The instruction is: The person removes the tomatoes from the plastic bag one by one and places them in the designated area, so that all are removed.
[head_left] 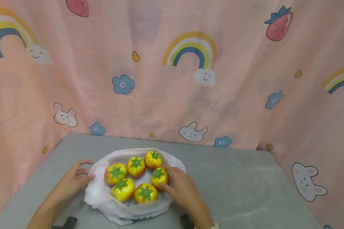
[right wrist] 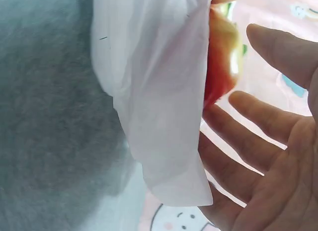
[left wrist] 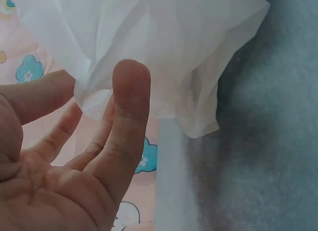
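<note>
A white plastic bag [head_left: 101, 190] lies with its mouth spread wide on the grey table. Inside sit several glossy yellow-and-red persimmon-like fruits [head_left: 136, 167] with green leafy tops. At the bag's left side, my left hand [head_left: 73, 181] has its fingers spread; the left wrist view shows its fingertips [left wrist: 131, 82] at the white plastic. My right hand [head_left: 184, 187] reaches over the right rim, thumb and forefinger either side of the rightmost fruit [head_left: 160, 176]. In the right wrist view its fingers are loosely extended, with a gap between the thumb and the red-sided fruit [right wrist: 222, 62].
Grey cloth covers the table [head_left: 235, 184], which extends to the right of the bag. A pink curtain [head_left: 160, 111] with rainbows, rabbits and flowers hangs behind and along both sides. Dark straps [head_left: 71, 222] show near both wrists.
</note>
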Motion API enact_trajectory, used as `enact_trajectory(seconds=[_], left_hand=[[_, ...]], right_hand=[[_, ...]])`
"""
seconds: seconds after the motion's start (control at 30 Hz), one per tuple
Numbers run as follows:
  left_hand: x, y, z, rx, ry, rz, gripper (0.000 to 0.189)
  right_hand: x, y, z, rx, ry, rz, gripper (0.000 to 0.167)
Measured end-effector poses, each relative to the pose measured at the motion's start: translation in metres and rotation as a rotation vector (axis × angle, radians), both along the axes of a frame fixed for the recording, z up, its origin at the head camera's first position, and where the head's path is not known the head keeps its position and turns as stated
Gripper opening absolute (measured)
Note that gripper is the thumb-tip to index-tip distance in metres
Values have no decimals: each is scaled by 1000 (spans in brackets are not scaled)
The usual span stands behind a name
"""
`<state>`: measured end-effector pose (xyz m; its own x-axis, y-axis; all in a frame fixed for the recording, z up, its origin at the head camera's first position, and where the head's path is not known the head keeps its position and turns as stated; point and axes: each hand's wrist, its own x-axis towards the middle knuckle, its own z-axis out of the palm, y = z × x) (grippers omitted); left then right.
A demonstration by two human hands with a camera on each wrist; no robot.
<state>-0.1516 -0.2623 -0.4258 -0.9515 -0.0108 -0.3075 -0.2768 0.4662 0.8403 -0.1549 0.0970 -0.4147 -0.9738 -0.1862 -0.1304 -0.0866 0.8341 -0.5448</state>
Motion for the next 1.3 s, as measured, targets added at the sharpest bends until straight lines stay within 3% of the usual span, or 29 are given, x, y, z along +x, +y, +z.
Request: enact_trajectory(seconds=[0.17, 0.8, 1.3], left_hand=[[2, -1, -1, 11, 3, 24, 55], [6, -9, -5, 92, -45, -12, 71], [5, -6, -2, 92, -42, -17, 71]], right_hand=[[1, -3, -5, -24, -37, -15, 65], [-1, -8, -16, -62, -69, -42, 75], [1, -3, 1, -118, 14, -75, 72]])
